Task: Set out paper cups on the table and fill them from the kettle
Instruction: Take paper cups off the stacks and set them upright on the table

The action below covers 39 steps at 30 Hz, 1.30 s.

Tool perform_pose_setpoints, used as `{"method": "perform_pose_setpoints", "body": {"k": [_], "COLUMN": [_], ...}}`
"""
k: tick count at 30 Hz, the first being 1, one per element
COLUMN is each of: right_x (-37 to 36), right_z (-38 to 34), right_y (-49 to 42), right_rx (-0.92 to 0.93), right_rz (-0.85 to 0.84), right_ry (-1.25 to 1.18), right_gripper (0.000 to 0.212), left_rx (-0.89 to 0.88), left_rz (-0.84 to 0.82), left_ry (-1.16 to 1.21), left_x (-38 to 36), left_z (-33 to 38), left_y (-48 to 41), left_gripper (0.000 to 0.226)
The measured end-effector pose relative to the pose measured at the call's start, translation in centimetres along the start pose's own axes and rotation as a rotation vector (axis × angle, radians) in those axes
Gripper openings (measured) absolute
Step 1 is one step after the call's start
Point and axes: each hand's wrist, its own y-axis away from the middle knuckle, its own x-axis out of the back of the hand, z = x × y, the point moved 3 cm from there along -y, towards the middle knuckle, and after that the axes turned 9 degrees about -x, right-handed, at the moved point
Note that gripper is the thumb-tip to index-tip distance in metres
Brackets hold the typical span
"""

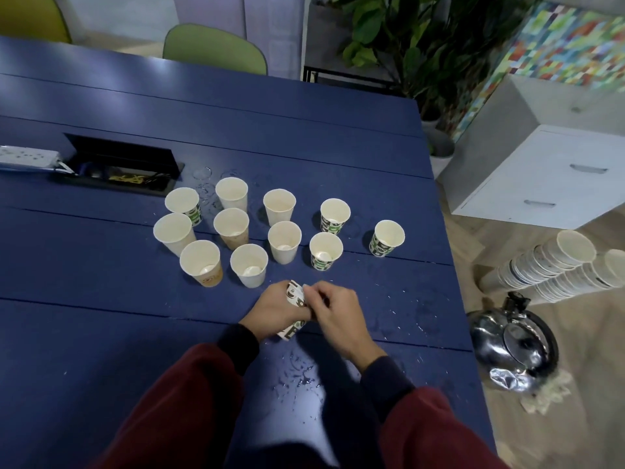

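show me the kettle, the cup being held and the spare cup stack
kettle [519, 341]: head view, on its shiny lid
held cup [293, 294]: head view, on its printed side between the hands
spare cup stack [534, 263]: head view, on the ribbed side of the upper stack

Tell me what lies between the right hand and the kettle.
Head view: between the right hand and the kettle lies only blue table speckled with water drops, then its right edge.
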Motion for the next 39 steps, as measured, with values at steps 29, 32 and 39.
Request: {"method": "perform_pose_setpoints", "body": {"k": [29,32,39], "right_x": [5.3,5.9,8.8], "right_z": [4.2,4.4,6.5], "right_y": [-2.5,-1.5,1.8], "right_rx": [-0.237,-0.218,-0.226], "right_rz": [0.104,0.207,0.326], "right_ry": [0.311,0.269,0.172], "right_gripper": [0.044,0.035,0.023], "left_rx": [-0.340,-0.496,-0.676], "left_rz": [0.242,0.244,0.192], "left_ry": [-0.460,-0.527,-0.531], "left_x": [-0.3,-1.4,-5.6], "left_z": [1.1,2.6,6.2], "left_y": [-0.3,0.3,-0.7], "left_gripper": [0.091,0.080,0.052]}}
